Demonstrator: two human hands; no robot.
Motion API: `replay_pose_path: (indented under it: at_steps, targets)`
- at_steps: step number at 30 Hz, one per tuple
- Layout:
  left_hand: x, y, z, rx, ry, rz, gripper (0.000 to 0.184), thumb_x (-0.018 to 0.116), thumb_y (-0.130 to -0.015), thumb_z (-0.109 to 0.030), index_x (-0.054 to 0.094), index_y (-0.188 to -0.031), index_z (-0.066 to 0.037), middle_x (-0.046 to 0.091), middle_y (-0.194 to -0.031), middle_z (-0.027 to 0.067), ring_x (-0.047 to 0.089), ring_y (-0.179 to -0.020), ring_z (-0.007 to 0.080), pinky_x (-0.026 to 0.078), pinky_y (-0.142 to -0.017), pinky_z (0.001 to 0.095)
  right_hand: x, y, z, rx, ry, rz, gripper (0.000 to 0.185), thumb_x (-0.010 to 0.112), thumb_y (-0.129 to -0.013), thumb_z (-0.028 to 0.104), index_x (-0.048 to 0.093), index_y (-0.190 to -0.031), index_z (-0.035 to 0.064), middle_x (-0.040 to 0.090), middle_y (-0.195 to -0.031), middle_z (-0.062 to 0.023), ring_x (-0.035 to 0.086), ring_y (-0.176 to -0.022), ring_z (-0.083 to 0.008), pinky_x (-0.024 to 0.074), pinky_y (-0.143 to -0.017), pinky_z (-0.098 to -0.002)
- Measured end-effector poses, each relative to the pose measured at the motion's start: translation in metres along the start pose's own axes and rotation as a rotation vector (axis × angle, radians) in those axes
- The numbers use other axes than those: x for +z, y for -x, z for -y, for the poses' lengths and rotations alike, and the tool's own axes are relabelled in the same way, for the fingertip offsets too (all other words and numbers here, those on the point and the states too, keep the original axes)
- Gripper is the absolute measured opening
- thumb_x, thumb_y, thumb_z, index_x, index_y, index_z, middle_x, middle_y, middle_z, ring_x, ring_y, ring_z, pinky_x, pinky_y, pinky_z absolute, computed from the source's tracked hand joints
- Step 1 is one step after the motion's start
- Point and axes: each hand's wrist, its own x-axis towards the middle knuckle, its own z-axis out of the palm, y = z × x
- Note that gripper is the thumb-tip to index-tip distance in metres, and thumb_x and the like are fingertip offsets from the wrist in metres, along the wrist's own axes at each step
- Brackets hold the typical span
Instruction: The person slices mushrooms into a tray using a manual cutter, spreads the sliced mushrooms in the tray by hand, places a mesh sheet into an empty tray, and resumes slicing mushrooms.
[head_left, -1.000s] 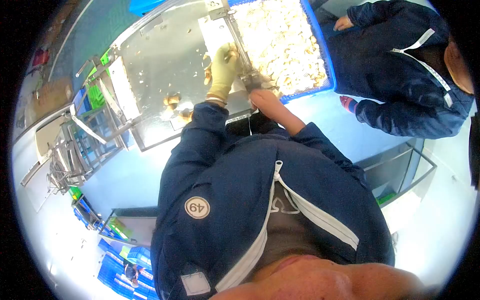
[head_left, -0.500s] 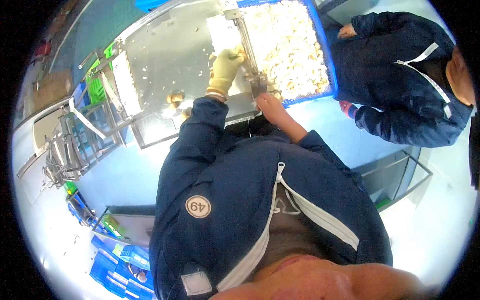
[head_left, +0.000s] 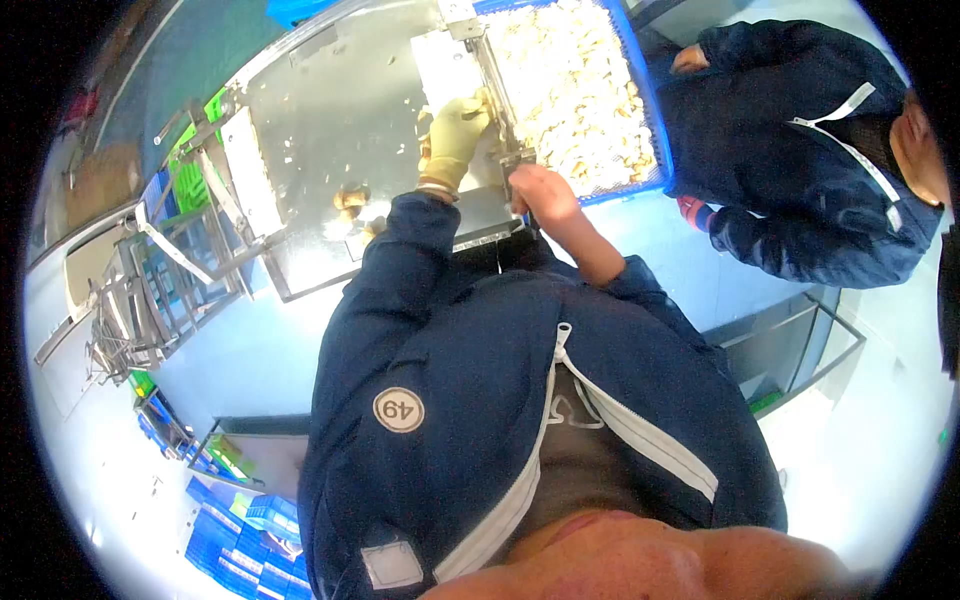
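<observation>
My left hand (head_left: 453, 138), in a yellow glove, is closed beside the blade on a metal worktop (head_left: 330, 110). A pale brownish piece shows at its edge, mostly hidden by the glove. My bare right hand (head_left: 545, 198) is wrapped round the near end of a long hinged cutter blade (head_left: 497, 95). This blade runs along the worktop's right side, between my left hand and a blue basket (head_left: 655, 120). Pale slices (head_left: 570, 90) fill the basket.
Brownish chunks (head_left: 350, 200) and small scraps lie on the worktop's near left. Another cutter (head_left: 215, 165) with a metal arm stands at the left edge. A co-worker (head_left: 800, 150) in a dark jacket is at the right. Blue crates (head_left: 235, 545) are at the lower left.
My right hand has shifted slightly up and is turned more over the blade's handle, which now looks lower and narrower. My left hand has stayed almost in place.
</observation>
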Motion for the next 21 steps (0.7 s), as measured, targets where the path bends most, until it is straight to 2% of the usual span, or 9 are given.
replay_pose_path:
  at_steps: [3, 5, 8, 11, 13, 14, 15, 17, 21]
  targets:
    - [-0.005, 0.0, -0.015, 0.001, -0.038, 0.017, 0.023, 0.074, -0.079, -0.014, 0.068, -0.097, -0.001, 0.07, -0.089, 0.0067, 0.063, -0.081, 0.0111, 0.051, -0.075, 0.0243, 0.005, 0.015, -0.081, -0.095, 0.393, -0.004, 0.024, 0.047, -0.089, 0.017, 0.055, -0.077, -0.0014, 0.059, -0.073, -0.0173, 0.058, -0.064, -0.0321, 0.0446, -0.058, -0.0381]
    - [-0.008, 0.0, -0.013, -0.037, 0.014, 0.056, 0.023, 0.073, -0.08, -0.014, 0.068, -0.098, 0.0, 0.071, -0.089, 0.0072, 0.063, -0.081, 0.0115, 0.05, -0.074, 0.0246, 0.007, 0.018, -0.069, -0.099, 0.393, 0.0, 0.017, 0.049, -0.087, 0.015, 0.056, -0.081, 0.0001, 0.058, -0.076, -0.016, 0.058, -0.064, -0.0307, 0.0452, -0.059, -0.0388]
    - [-0.004, -0.001, -0.005, -0.005, 0.131, 0.03, 0.02, 0.073, -0.078, -0.016, 0.069, -0.093, -0.003, 0.07, -0.089, 0.013, 0.066, -0.081, 0.0217, 0.05, -0.075, 0.0297, 0.004, 0.01, -0.031, -0.013, 0.297, 0.026, 0.013, 0.051, -0.085, 0.014, 0.056, -0.084, 0.0022, 0.057, -0.078, -0.0152, 0.058, -0.067, -0.0319, 0.0454, -0.06, -0.0401]
    - [-0.003, -0.003, -0.003, 0.0, -0.036, 0.038, 0.021, 0.068, -0.083, -0.011, 0.068, -0.101, 0.0, 0.07, -0.091, 0.0069, 0.063, -0.08, 0.0123, 0.05, -0.072, 0.025, 0.001, 0.003, -0.006, -0.092, 0.224, 0.006, 0.016, 0.05, -0.086, 0.017, 0.056, -0.083, 0.0024, 0.056, -0.076, -0.0149, 0.057, -0.067, -0.0325, 0.0453, -0.062, -0.0405]
    - [-0.008, -0.007, -0.01, -0.008, -0.097, 0.065, 0.021, 0.067, -0.084, -0.01, 0.068, -0.102, 0.0, 0.07, -0.091, 0.0064, 0.063, -0.079, 0.0125, 0.05, -0.072, 0.0253, 0.006, 0.013, -0.054, -0.081, 0.416, 0.022, 0.016, 0.049, -0.086, 0.016, 0.056, -0.082, 0.002, 0.056, -0.075, -0.0143, 0.056, -0.065, -0.0317, 0.0452, -0.062, -0.04]
    - [-0.009, -0.004, -0.008, -0.022, -0.127, 0.086, 0.021, 0.067, -0.084, -0.009, 0.068, -0.103, 0.001, 0.07, -0.091, 0.0062, 0.063, -0.079, 0.0126, 0.05, -0.072, 0.0255, 0.009, 0.015, -0.064, 0.136, 0.269, 0.017, 0.019, 0.049, -0.086, 0.018, 0.057, -0.081, 0.0011, 0.054, -0.072, -0.0134, 0.056, -0.065, -0.031, 0.0448, -0.062, -0.0402]
    - [-0.007, -0.004, -0.002, -0.037, -0.055, 0.091, 0.021, 0.066, -0.084, -0.009, 0.067, -0.103, 0.001, 0.07, -0.091, 0.0066, 0.063, -0.079, 0.0128, 0.05, -0.073, 0.0255, 0.009, 0.02, -0.073, 0.094, 0.306, 0.012, 0.019, 0.049, -0.086, 0.018, 0.056, -0.081, 0.0011, 0.054, -0.072, -0.0132, 0.057, -0.065, -0.0312, 0.0445, -0.062, -0.0402]
    - [-0.004, -0.012, 0.011, -0.058, 0.087, 0.091, 0.021, 0.065, -0.085, -0.008, 0.067, -0.103, 0.002, 0.07, -0.09, 0.0072, 0.063, -0.078, 0.0131, 0.051, -0.073, 0.0256, 0.01, 0.015, -0.063, -0.002, 0.381, 0.006, 0.02, 0.049, -0.086, 0.019, 0.056, -0.08, 0.0011, 0.053, -0.071, -0.0127, 0.057, -0.066, -0.0315, 0.0439, -0.061, -0.0403]
    - [-0.002, -0.012, 0.013, -0.06, 0.153, 0.147, 0.02, 0.065, -0.085, -0.006, 0.066, -0.102, 0.003, 0.069, -0.089, 0.0083, 0.064, -0.079, 0.0145, 0.052, -0.073, 0.0258, 0.005, 0.007, -0.003, 0.08, 0.153, -0.051, 0.028, 0.048, -0.088, 0.023, 0.056, -0.076, 0.0001, 0.056, -0.072, -0.0142, 0.057, -0.066, -0.0301, 0.0435, -0.06, -0.0395]
